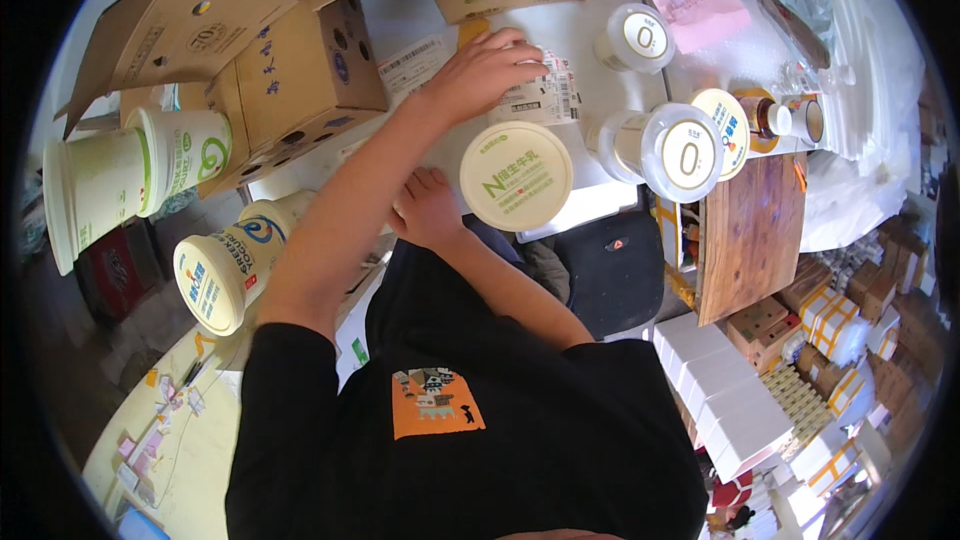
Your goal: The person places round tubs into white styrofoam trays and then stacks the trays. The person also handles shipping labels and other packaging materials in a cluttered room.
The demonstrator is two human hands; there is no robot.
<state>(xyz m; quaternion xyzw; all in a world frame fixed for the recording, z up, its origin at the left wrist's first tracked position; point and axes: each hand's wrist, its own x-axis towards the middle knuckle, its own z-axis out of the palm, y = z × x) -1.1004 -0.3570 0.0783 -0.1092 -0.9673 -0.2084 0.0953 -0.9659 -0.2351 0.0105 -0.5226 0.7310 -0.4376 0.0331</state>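
Observation:
My left hand [495,71] reaches across the white table, its fingers bent over printed paper labels [551,94] with barcodes; whether it grips them cannot be told. My right hand [429,208] lies palm down near the table's close edge, partly behind my left forearm, with nothing visible in it. Just right of it stands a tub with a cream lid [516,176]. Another printed label sheet [412,67] lies left of my left hand, and a yellow-orange piece [472,31] shows behind it. Clear-lidded tubs [645,37] [684,154] stand at the right.
Open cardboard boxes [300,82] stand at the left and back. Stacked yogurt tubs [214,281] are at the left. A pink paper [690,0], a brown bottle [765,118] and white foam sheets [862,82] are at the right. A black chair [611,270] stands below the table edge.

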